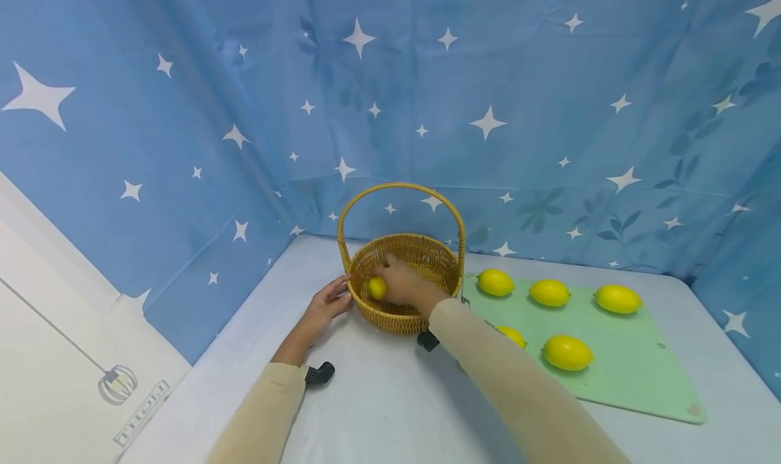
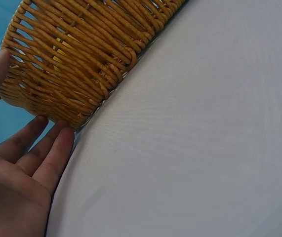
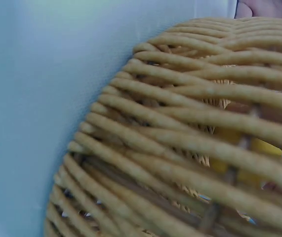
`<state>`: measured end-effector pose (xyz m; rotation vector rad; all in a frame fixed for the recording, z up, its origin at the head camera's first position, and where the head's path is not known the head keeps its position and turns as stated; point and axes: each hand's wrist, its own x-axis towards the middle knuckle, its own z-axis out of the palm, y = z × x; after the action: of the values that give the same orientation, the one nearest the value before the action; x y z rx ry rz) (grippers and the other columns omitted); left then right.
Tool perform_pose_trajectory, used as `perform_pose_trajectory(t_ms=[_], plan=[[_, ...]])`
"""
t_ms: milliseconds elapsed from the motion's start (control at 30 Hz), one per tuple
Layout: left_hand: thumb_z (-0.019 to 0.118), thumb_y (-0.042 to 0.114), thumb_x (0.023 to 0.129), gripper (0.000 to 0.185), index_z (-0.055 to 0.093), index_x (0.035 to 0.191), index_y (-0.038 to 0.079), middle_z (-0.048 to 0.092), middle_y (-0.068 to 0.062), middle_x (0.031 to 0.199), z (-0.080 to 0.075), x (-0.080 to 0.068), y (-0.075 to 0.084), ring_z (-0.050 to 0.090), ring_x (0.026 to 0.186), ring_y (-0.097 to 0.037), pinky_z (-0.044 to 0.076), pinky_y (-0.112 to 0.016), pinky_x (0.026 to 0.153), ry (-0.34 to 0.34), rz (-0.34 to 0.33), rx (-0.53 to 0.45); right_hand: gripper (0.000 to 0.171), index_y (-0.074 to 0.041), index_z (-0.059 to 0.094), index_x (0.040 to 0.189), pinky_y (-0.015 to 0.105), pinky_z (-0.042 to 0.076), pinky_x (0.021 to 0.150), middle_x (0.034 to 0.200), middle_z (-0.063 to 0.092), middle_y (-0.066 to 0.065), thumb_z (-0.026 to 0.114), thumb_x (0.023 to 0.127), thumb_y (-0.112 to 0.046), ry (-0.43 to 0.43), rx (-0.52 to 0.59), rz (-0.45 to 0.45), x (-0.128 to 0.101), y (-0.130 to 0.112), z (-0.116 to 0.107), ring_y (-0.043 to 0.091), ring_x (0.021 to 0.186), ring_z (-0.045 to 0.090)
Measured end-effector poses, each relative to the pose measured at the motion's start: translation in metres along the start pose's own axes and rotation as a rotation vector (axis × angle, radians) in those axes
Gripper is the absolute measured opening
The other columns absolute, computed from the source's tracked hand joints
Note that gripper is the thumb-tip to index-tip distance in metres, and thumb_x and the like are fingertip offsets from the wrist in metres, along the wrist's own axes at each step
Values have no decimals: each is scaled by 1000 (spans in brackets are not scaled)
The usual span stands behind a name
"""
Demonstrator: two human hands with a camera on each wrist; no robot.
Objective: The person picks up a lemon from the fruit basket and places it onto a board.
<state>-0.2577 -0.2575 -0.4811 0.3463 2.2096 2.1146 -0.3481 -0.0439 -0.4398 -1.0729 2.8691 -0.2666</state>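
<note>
A woven basket (image 1: 396, 325) with a tall arched handle stands on the white table. Inside it, my right hand (image 1: 399, 282) grips a yellow lemon (image 1: 377, 288); in the right wrist view the lemon (image 3: 247, 150) shows through the weave. My left hand (image 1: 326, 308) is at the basket's left side. In the left wrist view its fairly straight fingers (image 2: 57, 153) touch the lower wall of the basket (image 2: 76, 64), with the thumb up near the rim.
Right of the basket, a light green board (image 1: 634, 362) bears several lemons in two rows, one lemon (image 1: 512, 336) partly behind my right sleeve. A blue star-patterned curtain (image 1: 518, 64) hangs behind the table and along the sides.
</note>
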Motion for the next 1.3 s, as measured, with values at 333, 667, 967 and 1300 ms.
perform_pose_trajectory(t_ms=[333, 667, 967, 1300], plan=[[54, 10, 101, 56, 31, 152, 5, 33, -27, 149, -2, 0, -2, 47, 127, -34, 43, -49, 103, -8, 10, -5, 54, -25, 60, 133, 42, 51, 85, 128, 44, 10, 76, 82, -32, 71, 77, 50, -15, 5, -9, 26, 109, 48], [56, 17, 101, 56, 35, 152, 12, 36, -22, 149, -6, 7, -22, 47, 127, -35, 45, -45, 102, 28, 6, 16, 52, -27, 62, 131, 42, 49, 88, 126, 44, 8, 79, 81, -24, 122, 153, 81, -34, 6, -17, 26, 109, 48], [59, 22, 99, 54, 39, 150, 16, 41, -20, 146, -7, 9, -25, 50, 124, -32, 49, -39, 99, 41, 37, 33, 58, -26, 61, 132, 45, 51, 88, 131, 42, 6, 82, 79, -22, 157, 216, 102, -57, 8, -26, 28, 116, 44], [59, 21, 99, 54, 40, 149, 14, 42, -20, 145, -7, 10, -27, 50, 125, -32, 50, -36, 97, 38, 57, 28, 61, -27, 60, 133, 49, 52, 87, 132, 41, 6, 84, 77, -23, 216, 212, 91, -82, 8, -37, 29, 117, 43]])
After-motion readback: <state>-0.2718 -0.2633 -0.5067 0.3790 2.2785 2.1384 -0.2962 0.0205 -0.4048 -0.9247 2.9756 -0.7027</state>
